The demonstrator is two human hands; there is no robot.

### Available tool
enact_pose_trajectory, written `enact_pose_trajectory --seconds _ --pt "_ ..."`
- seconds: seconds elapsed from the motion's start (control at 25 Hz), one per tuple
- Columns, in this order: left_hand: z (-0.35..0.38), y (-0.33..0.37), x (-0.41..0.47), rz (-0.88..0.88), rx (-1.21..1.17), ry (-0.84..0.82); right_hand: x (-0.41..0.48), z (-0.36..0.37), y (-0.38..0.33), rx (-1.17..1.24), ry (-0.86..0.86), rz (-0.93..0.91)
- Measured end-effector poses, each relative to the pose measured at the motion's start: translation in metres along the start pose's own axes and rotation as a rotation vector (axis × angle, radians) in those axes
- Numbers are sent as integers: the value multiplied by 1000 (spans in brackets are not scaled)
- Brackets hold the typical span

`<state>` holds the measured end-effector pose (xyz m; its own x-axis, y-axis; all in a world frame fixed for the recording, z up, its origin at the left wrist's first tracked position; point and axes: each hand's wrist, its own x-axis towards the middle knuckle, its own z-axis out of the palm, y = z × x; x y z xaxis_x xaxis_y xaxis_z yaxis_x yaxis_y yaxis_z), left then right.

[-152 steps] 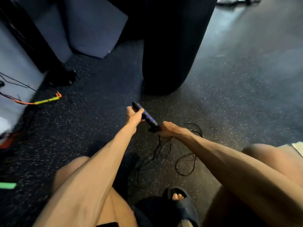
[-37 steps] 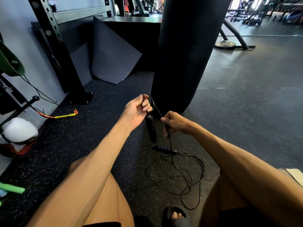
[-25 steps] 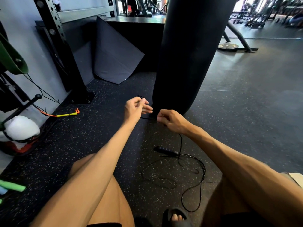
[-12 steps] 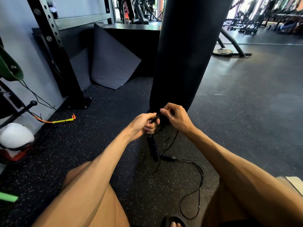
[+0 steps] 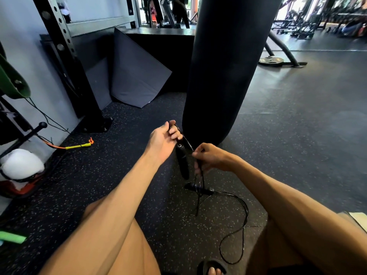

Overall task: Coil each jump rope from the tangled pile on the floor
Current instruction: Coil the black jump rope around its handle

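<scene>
A black jump rope (image 5: 241, 219) lies partly on the speckled floor in front of me. My left hand (image 5: 162, 140) grips loops of its cord, and one black handle (image 5: 183, 161) hangs straight down from that hand. My right hand (image 5: 210, 157) pinches the cord just right of the hanging handle, and the cord drops from it to the floor. The rope's second handle (image 5: 198, 189) lies flat on the floor below my hands. A loose loop of cord curves toward my right knee.
A black punching bag (image 5: 222, 72) hangs just beyond my hands. A rack post (image 5: 79, 86) and a grey mat (image 5: 137, 74) stand at the left wall. Another rope with a yellow handle (image 5: 78, 146) lies at left. My sandalled foot (image 5: 211, 269) is at the bottom.
My hands moved apart: the left rose with the cord loops, the right dropped lower along the cord. Less loose cord lies on the floor than a second ago.
</scene>
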<state>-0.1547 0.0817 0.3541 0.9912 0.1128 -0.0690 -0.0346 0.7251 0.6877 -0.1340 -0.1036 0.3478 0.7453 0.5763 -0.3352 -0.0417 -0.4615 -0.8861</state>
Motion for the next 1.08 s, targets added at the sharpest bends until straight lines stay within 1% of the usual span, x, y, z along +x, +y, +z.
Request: enact_pose_trajectory --seconds 0.08,0.12,0.2,0.24,0.32,0.44,0.48,0.56,0.64,0.72,0.8,0.88,0.96,1.08 --pt "-4 1 4 128 30 110 -5 4 -2 -73 -104 29" --pt "-7 2 6 196 98 154 -6 5 -3 -93 -140 39" --pt "-12 1 8 324 355 212 -6 7 -3 -127 -163 34" --pt "-15 0 8 371 513 225 -5 6 -3 -165 -146 2" --pt "-19 -4 9 414 783 203 -1 3 -5 -274 -75 -118" --pt "-21 -4 8 367 1034 108 3 -3 -9 -382 57 -347" --pt "-21 -2 7 324 1113 73 4 -6 -9 -410 105 -407" --pt "-24 -2 6 177 1223 -33 7 -11 -9 -489 216 -521" --pt "-22 -6 3 4 1197 -154 8 -14 -10 -511 301 -584" --pt "-16 -11 -2 -147 1062 -223 11 -16 -10 -489 347 -599" --pt "-8 -11 -8 -234 931 -269 13 -17 -8 -482 388 -586" --pt "-1 -8 -12 -254 836 -319 15 -19 -7 -455 423 -565" --pt "1 -4 -12 -259 671 -346 17 -22 -6 -397 445 -507" --pt "-1 2 -9 -229 353 -282 20 -26 3 -342 381 -320"
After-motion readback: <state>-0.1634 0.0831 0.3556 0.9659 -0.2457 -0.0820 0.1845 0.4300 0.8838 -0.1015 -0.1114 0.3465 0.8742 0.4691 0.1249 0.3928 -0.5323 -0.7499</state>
